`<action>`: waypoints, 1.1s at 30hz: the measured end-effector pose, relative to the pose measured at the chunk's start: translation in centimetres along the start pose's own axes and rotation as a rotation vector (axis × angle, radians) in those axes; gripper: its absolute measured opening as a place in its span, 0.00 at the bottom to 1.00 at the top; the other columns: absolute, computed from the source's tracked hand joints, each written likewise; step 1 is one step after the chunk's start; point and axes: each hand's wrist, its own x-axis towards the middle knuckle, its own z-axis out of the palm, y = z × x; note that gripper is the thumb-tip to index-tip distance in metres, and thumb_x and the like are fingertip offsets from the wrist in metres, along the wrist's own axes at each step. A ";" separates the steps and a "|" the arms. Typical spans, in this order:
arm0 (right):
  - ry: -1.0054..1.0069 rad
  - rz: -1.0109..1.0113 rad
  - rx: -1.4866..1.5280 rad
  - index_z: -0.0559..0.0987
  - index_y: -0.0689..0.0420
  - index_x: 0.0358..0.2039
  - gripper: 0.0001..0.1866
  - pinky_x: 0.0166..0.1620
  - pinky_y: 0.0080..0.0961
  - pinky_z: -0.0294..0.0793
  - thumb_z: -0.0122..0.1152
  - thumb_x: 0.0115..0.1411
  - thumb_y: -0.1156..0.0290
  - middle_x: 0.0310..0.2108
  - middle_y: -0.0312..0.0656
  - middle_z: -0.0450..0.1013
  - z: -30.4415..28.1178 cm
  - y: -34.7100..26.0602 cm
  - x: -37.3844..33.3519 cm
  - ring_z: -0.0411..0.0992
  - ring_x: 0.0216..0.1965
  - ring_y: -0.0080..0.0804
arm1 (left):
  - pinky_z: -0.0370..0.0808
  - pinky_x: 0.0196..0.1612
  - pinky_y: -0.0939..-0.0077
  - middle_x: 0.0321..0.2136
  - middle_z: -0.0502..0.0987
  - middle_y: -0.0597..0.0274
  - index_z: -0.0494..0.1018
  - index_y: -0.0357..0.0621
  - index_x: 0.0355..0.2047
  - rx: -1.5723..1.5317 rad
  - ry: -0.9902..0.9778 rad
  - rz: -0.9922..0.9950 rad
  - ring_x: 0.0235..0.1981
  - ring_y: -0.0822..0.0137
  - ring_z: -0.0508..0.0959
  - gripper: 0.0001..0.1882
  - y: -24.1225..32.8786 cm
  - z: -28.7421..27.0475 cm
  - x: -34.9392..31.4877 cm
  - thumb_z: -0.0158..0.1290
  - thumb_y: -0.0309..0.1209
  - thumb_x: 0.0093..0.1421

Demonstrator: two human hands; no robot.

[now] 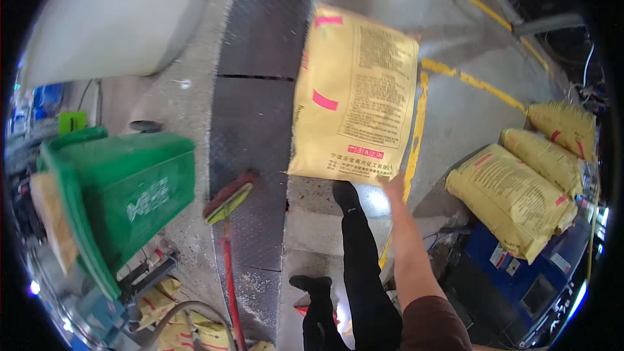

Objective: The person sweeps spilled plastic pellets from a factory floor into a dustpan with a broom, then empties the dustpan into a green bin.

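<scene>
- Right in front of us, the big yellow sack [354, 97] fills the upper middle, printed side facing us, covering part of the dark floor strip [250, 123]!
- And there's our right hand [392, 185], closed around the sack's lower right corner, fingers partly hidden, bare forearm reaching up from below.
- Our left hand? We have no sight of it, so how open it is, or what it holds, we cannot tell.
- Over on the left we spot a red-handled broom [227, 203], head beside the green bin [140, 185].
- Out to the right, more yellow sacks [500, 185], the nearest one above a blue machine [484, 273].
</scene>
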 end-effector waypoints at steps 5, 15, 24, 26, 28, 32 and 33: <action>0.112 0.076 0.148 0.53 0.74 0.53 0.55 0.53 0.32 0.60 0.72 0.33 0.53 0.49 0.59 0.61 -2.1 6.8 14.5 0.60 0.52 0.47 | 0.71 0.31 0.68 0.26 0.73 0.54 0.69 0.41 0.38 0.192 0.002 -0.099 0.28 0.60 0.74 0.22 9.1 4.3 6.2 0.57 0.41 0.46; -0.390 0.412 1.028 0.60 0.69 0.51 0.41 0.46 0.29 0.67 0.70 0.36 0.71 0.46 0.52 0.65 1.7 5.6 20.4 0.66 0.46 0.36 | 0.71 0.32 0.69 0.26 0.74 0.54 0.71 0.40 0.36 0.441 0.038 -0.125 0.28 0.60 0.74 0.23 18.6 7.0 9.8 0.58 0.42 0.44; 0.192 -0.014 0.641 0.76 0.66 0.31 0.12 0.33 0.28 0.69 0.58 0.45 0.73 0.27 0.47 0.74 -4.2 -7.7 8.9 0.72 0.28 0.33 | 0.71 0.32 0.69 0.25 0.75 0.53 0.72 0.40 0.34 0.491 0.076 0.112 0.27 0.60 0.75 0.23 25.9 3.6 6.4 0.59 0.44 0.43; 0.281 -0.227 0.683 0.75 0.64 0.32 0.11 0.31 0.29 0.68 0.55 0.47 0.73 0.25 0.49 0.74 -8.8 -11.2 6.6 0.72 0.27 0.36 | 0.72 0.32 0.69 0.25 0.75 0.53 0.72 0.40 0.34 0.481 0.089 0.160 0.27 0.60 0.75 0.23 27.5 2.1 5.3 0.59 0.44 0.42; 0.292 -0.267 0.720 0.75 0.66 0.30 0.11 0.31 0.30 0.68 0.56 0.47 0.73 0.24 0.51 0.73 -13.8 -14.8 5.4 0.73 0.26 0.38 | 0.72 0.33 0.69 0.25 0.75 0.53 0.73 0.40 0.33 0.466 0.105 0.199 0.27 0.60 0.75 0.23 29.3 0.4 4.2 0.59 0.44 0.42; 0.410 -0.358 0.541 0.73 0.67 0.26 0.09 0.31 0.32 0.68 0.57 0.45 0.74 0.21 0.52 0.72 -24.5 -20.2 4.7 0.72 0.25 0.42 | 0.72 0.33 0.70 0.25 0.75 0.53 0.73 0.40 0.32 0.444 0.136 0.250 0.27 0.61 0.75 0.23 32.9 -4.1 2.4 0.59 0.45 0.41; 0.404 -0.356 0.518 0.73 0.67 0.26 0.09 0.31 0.32 0.68 0.57 0.45 0.74 0.21 0.52 0.72 -27.2 -21.7 5.2 0.72 0.25 0.42 | 0.72 0.33 0.70 0.25 0.75 0.53 0.74 0.40 0.32 0.442 0.143 0.255 0.27 0.61 0.76 0.23 34.0 -5.3 2.0 0.59 0.45 0.41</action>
